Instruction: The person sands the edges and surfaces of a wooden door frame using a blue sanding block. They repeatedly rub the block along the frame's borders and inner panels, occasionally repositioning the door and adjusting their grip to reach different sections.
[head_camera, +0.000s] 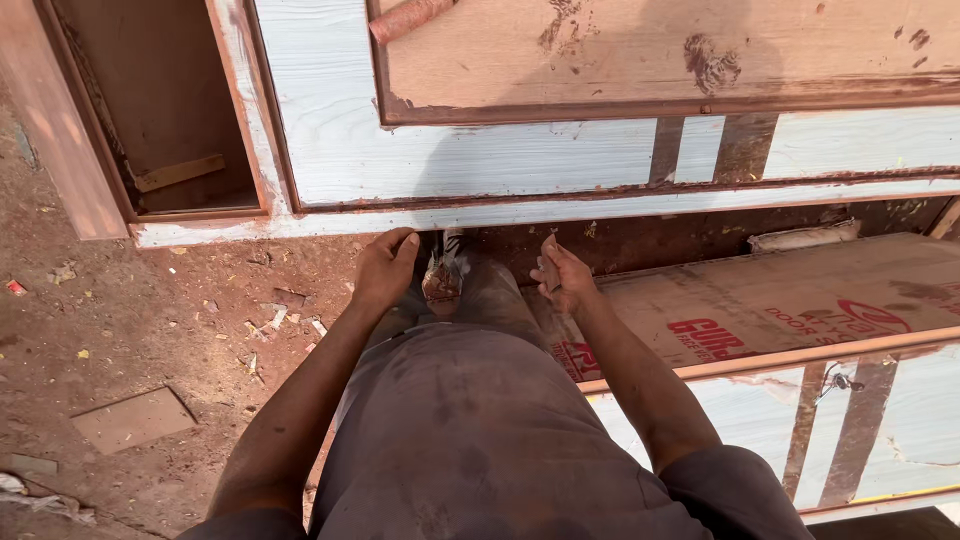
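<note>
Daylight, bright & warm, no glare. Soft shadow of the person falls fwd over the pale blue-white painted wooden door panel (470, 150) and the reddish-brown plywood sheet (640, 50) above it. Dark recess in the brown wooden frame opening (160, 110), top left, detail lost there. Red dirt ground (150, 320) evenly lit, sharp. Slight wide-angle bend at edges; straight boards bow a bit. Grey cloth closest to the lens looks soft, low contrast. No motion blur.

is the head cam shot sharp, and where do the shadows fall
Head view: mostly sharp, soft daylight, no glare; a broad shadow darkens the white-painted panel and the board above it; left hand crisp at the panel's lower edge, right hand slightly soft around a small piece; straight edges bow slightly, a wide-lens effect.
</note>
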